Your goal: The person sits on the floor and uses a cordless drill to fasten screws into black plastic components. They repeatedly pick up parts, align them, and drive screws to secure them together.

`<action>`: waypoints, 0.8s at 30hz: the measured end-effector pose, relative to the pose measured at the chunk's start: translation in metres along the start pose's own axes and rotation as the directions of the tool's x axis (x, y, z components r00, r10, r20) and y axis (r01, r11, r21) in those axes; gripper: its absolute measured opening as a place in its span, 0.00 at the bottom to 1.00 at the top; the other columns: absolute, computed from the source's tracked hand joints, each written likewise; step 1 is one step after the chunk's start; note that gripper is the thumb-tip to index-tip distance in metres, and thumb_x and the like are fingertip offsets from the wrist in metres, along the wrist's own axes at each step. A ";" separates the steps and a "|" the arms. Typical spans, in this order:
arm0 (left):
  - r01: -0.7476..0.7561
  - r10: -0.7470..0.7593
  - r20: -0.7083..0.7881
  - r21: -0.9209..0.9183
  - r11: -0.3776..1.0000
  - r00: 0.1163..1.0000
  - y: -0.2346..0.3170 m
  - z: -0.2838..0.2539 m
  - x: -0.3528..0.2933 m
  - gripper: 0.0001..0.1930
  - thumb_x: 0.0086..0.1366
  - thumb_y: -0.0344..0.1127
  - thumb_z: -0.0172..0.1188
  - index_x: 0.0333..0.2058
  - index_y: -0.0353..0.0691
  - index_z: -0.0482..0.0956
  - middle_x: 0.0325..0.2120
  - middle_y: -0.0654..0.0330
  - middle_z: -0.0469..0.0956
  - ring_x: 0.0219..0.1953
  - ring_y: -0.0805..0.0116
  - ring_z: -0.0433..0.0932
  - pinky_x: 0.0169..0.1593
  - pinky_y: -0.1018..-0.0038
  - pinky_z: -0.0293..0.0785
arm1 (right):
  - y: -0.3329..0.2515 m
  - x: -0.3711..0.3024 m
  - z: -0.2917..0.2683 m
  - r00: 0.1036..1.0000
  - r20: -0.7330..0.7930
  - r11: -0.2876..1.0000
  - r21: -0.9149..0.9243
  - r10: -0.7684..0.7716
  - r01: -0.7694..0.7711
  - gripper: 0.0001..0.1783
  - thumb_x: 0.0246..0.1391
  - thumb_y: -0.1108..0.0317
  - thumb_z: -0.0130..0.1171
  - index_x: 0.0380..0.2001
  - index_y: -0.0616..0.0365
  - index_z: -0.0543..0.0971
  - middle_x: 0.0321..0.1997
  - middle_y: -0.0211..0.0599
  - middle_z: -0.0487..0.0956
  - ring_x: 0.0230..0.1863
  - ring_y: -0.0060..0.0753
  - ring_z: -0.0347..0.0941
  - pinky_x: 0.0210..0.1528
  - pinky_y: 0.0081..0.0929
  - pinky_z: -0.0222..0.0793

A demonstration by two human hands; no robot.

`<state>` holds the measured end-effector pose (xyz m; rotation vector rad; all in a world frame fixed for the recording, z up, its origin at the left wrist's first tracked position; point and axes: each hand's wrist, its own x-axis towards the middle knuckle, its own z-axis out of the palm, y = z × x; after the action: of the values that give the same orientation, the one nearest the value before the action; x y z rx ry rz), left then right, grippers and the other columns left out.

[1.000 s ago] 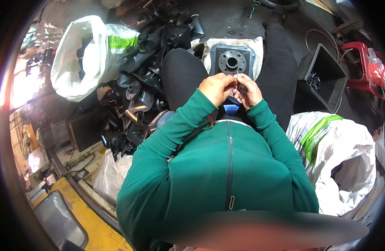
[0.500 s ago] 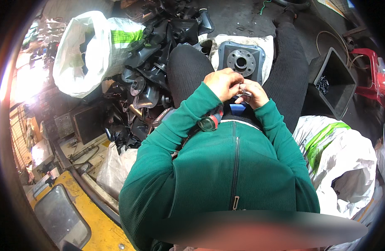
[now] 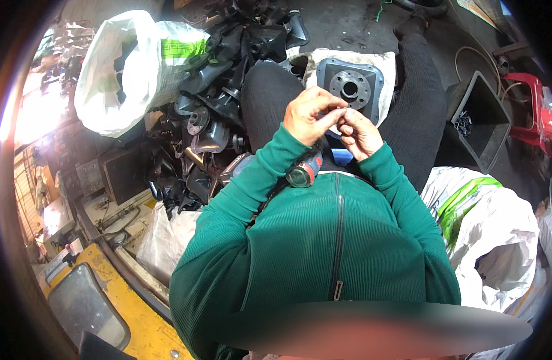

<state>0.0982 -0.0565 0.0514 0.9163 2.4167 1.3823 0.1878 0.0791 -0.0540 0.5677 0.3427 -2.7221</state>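
My left hand and my right hand meet at the fingertips above my lap. Each has its fingers pinched; whatever is between them is too small to make out. Just beyond them lies a dark metal part with a square base and a round flange with a central hole and smaller holes around it. It rests on a whitish cloth or sack between my legs. A red-and-dark power tool lies by my left forearm, partly hidden. Below my hands, a blue thing shows in my lap.
A heap of dark metal parts lies at my left, beside an open white sack. To the right stand a dark bin with small screws and a red stool. Another white sack is near my right elbow.
My left hand has shifted slightly left and its fingers have straightened into a pinch. My right hand has turned, palm more upward, fingers curled. The metal part appears slightly lower and further right.
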 end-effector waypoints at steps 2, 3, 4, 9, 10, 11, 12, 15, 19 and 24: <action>0.008 -0.010 -0.044 -0.043 0.999 0.999 0.001 0.003 -0.007 0.10 0.53 0.28 0.65 0.35 0.42 0.82 0.30 0.62 0.78 0.28 0.75 0.76 0.30 0.80 0.72 | -0.004 0.000 0.010 0.994 0.082 0.990 0.115 0.066 -0.075 0.14 0.58 0.65 0.56 0.44 0.60 0.74 0.33 0.25 0.73 0.27 0.11 0.65 0.20 0.08 0.60; 0.015 -0.017 -0.047 -0.040 0.999 0.999 0.001 0.002 -0.010 0.10 0.53 0.28 0.65 0.35 0.42 0.82 0.30 0.62 0.78 0.30 0.75 0.76 0.31 0.78 0.72 | -0.005 -0.002 0.016 0.987 0.125 0.978 0.170 0.097 -0.118 0.13 0.58 0.65 0.56 0.44 0.60 0.74 0.33 0.26 0.73 0.27 0.11 0.65 0.20 0.07 0.59; -0.039 0.039 -0.014 0.014 0.999 0.999 0.000 0.000 -0.011 0.11 0.52 0.28 0.66 0.36 0.42 0.82 0.31 0.61 0.78 0.31 0.73 0.77 0.33 0.77 0.73 | -0.004 -0.005 0.020 0.987 0.102 0.966 0.213 0.124 -0.144 0.11 0.58 0.65 0.55 0.42 0.58 0.74 0.33 0.26 0.74 0.27 0.11 0.66 0.19 0.06 0.61; 0.063 -0.092 0.277 0.113 0.992 0.957 0.010 -0.067 -0.036 0.32 0.51 0.33 0.65 0.56 0.41 0.67 0.42 0.54 0.74 0.43 0.57 0.75 0.46 0.68 0.71 | -0.022 -0.013 0.019 0.983 -0.152 0.992 -0.091 -0.105 0.092 0.09 0.57 0.66 0.57 0.39 0.57 0.74 0.36 0.33 0.78 0.33 0.18 0.75 0.29 0.14 0.76; 0.065 -0.189 0.481 0.263 0.963 0.856 0.008 -0.086 -0.053 0.34 0.50 0.34 0.64 0.58 0.42 0.64 0.44 0.53 0.73 0.45 0.56 0.74 0.48 0.65 0.69 | -0.029 -0.015 0.015 0.977 -0.173 0.985 -0.139 -0.125 0.102 0.10 0.56 0.66 0.57 0.39 0.58 0.74 0.38 0.34 0.78 0.34 0.19 0.76 0.30 0.16 0.77; 0.025 -0.307 0.645 0.407 0.913 0.700 0.005 -0.098 -0.071 0.37 0.49 0.35 0.63 0.59 0.43 0.62 0.45 0.53 0.73 0.47 0.56 0.73 0.50 0.63 0.67 | -0.035 -0.015 0.012 0.970 -0.192 0.977 -0.179 -0.148 0.113 0.10 0.56 0.66 0.57 0.39 0.58 0.74 0.39 0.36 0.79 0.35 0.21 0.77 0.32 0.17 0.78; 0.032 -0.365 0.667 0.456 0.890 0.650 0.001 -0.097 -0.090 0.38 0.46 0.36 0.62 0.59 0.43 0.62 0.46 0.53 0.72 0.49 0.55 0.70 0.52 0.60 0.64 | -0.036 -0.011 0.001 0.967 -0.202 0.967 -0.231 -0.157 0.109 0.10 0.56 0.67 0.57 0.39 0.59 0.74 0.40 0.37 0.79 0.35 0.22 0.77 0.34 0.18 0.79; -0.054 -0.255 0.456 0.563 0.825 0.853 -0.027 -0.054 -0.112 0.42 0.44 0.39 0.65 0.60 0.45 0.60 0.41 0.56 0.72 0.40 0.55 0.74 0.44 0.62 0.72 | -0.031 -0.003 -0.003 0.968 -0.170 0.963 -0.230 -0.184 0.143 0.11 0.56 0.69 0.57 0.41 0.60 0.73 0.40 0.38 0.79 0.37 0.24 0.78 0.37 0.19 0.79; 0.234 -0.500 0.449 0.525 0.818 0.741 -0.004 -0.053 -0.088 0.37 0.50 0.36 0.64 0.60 0.49 0.62 0.43 0.52 0.73 0.44 0.57 0.75 0.47 0.65 0.74 | -0.034 -0.001 0.001 0.955 -0.194 0.955 -0.243 -0.223 0.173 0.12 0.56 0.70 0.57 0.43 0.60 0.73 0.40 0.38 0.79 0.37 0.24 0.78 0.37 0.20 0.79; 0.119 -0.176 0.341 0.183 0.976 0.924 0.015 -0.109 -0.076 0.21 0.55 0.28 0.61 0.49 0.41 0.73 0.46 0.59 0.76 0.45 0.67 0.76 0.50 0.71 0.72 | -0.034 -0.007 0.009 0.955 -0.187 0.971 -0.102 -0.231 0.215 0.11 0.57 0.70 0.56 0.43 0.59 0.71 0.41 0.38 0.78 0.39 0.25 0.78 0.38 0.21 0.79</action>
<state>0.1136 -0.1741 0.1133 0.9069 2.2825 0.8912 0.1784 0.1100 -0.0372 0.8258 0.5987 -2.8551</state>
